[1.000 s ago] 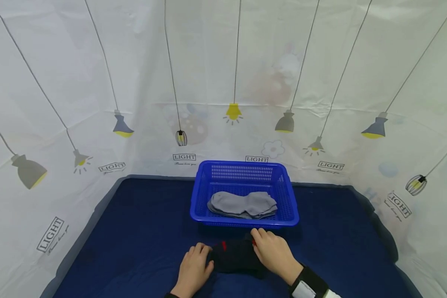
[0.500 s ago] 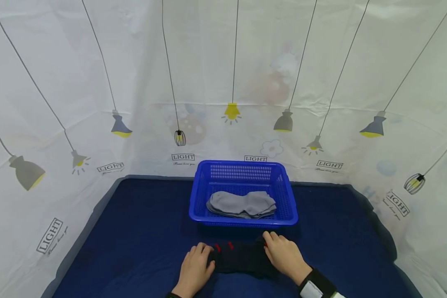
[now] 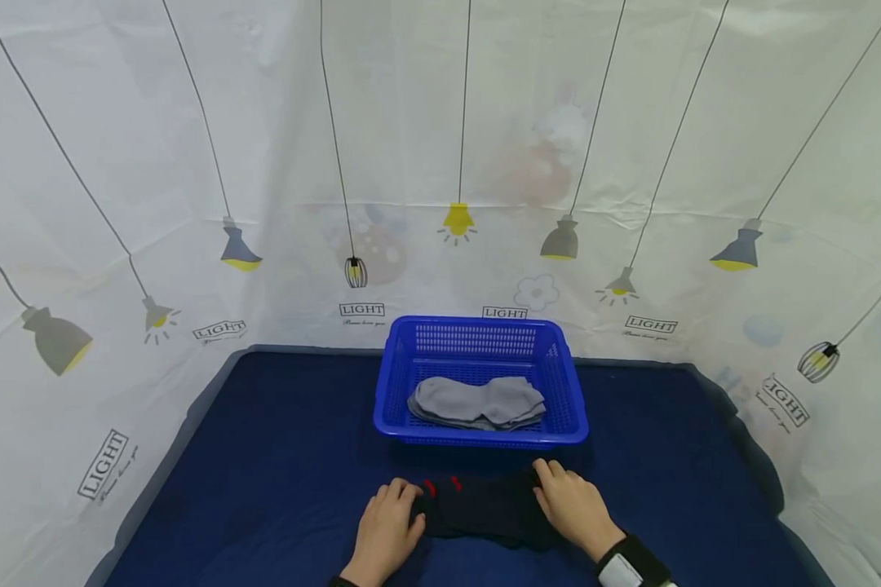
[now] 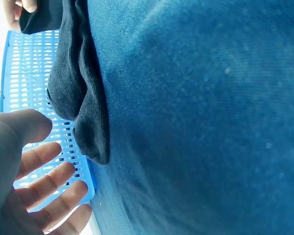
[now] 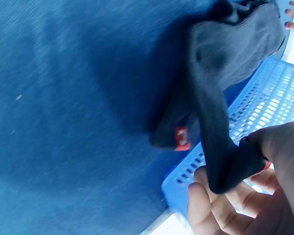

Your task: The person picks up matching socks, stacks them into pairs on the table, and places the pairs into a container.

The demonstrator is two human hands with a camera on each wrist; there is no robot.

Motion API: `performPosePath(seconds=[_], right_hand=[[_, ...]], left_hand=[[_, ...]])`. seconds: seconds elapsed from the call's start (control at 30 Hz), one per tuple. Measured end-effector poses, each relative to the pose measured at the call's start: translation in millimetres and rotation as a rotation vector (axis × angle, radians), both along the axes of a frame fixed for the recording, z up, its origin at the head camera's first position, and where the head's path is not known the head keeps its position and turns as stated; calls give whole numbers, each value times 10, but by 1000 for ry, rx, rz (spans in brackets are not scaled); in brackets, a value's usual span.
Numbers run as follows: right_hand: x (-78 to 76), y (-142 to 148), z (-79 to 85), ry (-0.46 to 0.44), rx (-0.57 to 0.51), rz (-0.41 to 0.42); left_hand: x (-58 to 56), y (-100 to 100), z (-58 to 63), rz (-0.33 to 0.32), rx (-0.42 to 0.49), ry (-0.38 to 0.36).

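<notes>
A dark pair of socks (image 3: 484, 509) with red marks lies on the navy cloth, in front of the basket. My right hand (image 3: 576, 507) pinches one sock's cuff at the right end. In the right wrist view, thumb and fingers (image 5: 200, 205) hold that dark cuff (image 5: 228, 169), raised off the cloth. The other sock's end, with a red tag (image 5: 182, 138), hangs beside it. My left hand (image 3: 385, 526) is at the left end. In the left wrist view its fingers (image 4: 54, 183) are spread and loosely bent beside the toe ends (image 4: 90, 134), holding nothing.
A blue plastic basket (image 3: 480, 440) stands just beyond the hands, with a stack of grey socks (image 3: 477, 401) inside. Navy cloth (image 3: 279, 456) covers the table. A white printed sheet (image 3: 426, 147) encloses the back and both sides.
My right hand has moved right with the cuff, and the dark socks stretch out longer between the hands. A second red mark has come into view. The left hand stays nearly still.
</notes>
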State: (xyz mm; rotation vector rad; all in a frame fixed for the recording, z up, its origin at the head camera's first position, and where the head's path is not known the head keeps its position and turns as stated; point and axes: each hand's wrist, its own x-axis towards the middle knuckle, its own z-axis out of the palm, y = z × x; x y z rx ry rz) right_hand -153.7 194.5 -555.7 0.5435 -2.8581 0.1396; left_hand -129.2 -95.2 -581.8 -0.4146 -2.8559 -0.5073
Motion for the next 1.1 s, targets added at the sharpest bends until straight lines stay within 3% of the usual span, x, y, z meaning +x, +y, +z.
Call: performPosePath(seconds=[0.3, 0.67, 0.93, 1.1], right_hand=[[-54, 235, -105, 42, -9, -49], [-98, 408, -207, -5, -45, -119], [-62, 402, -191, 57, -75, -98], [-40, 357, -246, -17, -62, -103]], left_hand=[[-1, 32, -14, -11, 1, 4], [-23, 56, -61, -14, -6, 32], [-36, 181, -21, -53, -9, 135], [-61, 298, -78, -73, -45, 169]])
